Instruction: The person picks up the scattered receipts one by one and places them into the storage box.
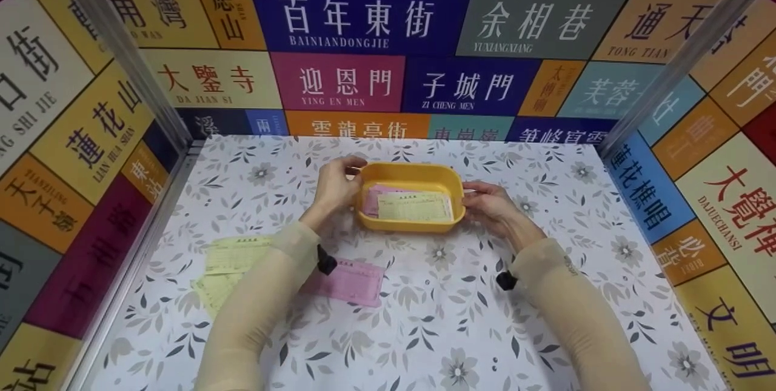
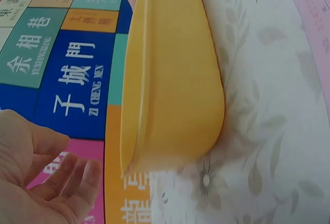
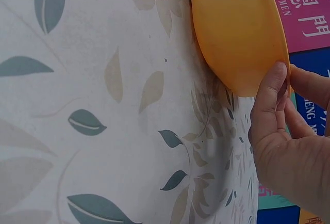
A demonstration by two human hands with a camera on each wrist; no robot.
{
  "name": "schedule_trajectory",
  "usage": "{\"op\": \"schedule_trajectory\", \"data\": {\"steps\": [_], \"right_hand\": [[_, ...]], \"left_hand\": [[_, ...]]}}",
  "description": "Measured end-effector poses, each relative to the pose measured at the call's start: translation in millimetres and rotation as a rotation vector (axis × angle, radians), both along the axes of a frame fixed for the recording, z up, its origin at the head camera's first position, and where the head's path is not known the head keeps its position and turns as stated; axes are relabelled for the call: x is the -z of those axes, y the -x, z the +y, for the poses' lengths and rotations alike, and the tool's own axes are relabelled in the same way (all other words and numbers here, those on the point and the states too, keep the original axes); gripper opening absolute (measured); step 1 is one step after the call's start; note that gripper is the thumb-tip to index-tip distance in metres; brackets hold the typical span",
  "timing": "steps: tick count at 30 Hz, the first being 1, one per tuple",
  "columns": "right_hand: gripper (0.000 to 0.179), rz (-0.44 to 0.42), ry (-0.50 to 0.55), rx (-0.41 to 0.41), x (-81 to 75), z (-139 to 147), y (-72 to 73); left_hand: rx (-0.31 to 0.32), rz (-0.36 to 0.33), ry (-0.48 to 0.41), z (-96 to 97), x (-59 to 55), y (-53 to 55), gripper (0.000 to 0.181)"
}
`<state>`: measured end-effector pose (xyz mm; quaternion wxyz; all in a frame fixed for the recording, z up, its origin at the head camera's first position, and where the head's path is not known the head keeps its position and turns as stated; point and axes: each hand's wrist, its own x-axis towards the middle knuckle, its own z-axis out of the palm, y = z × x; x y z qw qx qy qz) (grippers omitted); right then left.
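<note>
A yellow plastic box (image 1: 406,225) stands toward the back of the table, with printed yellow slips (image 1: 412,206) lying over pink slips (image 1: 373,196) inside it. My right hand (image 1: 494,206) pinches the rim at its right end; in the right wrist view the thumb and fingers (image 3: 276,87) close on that rim. At the other end is my left hand (image 1: 334,188). Seen from the left wrist, its loosely bent fingers (image 2: 85,188) stand a little apart from the box wall (image 2: 180,69) and hold nothing.
On the flower-patterned tabletop (image 1: 436,318), more yellow slips (image 1: 239,254) lie at the left, partly under the left forearm. A pink slip (image 1: 351,282) lies nearer the middle. Panels with printed place names (image 1: 357,21) enclose the table at the back and both sides.
</note>
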<state>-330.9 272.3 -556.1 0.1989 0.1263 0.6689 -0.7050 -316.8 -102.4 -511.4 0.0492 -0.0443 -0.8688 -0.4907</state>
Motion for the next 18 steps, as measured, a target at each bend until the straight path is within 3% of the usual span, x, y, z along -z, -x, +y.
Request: {"op": "schedule_trajectory", "data": {"steps": [18], "right_hand": [[0.064, -0.008, 0.004, 0.002, 0.4, 0.0, 0.3]], "left_hand": [[-0.096, -0.01, 0.004, -82.3, -0.4, -11.0, 0.035]]}}
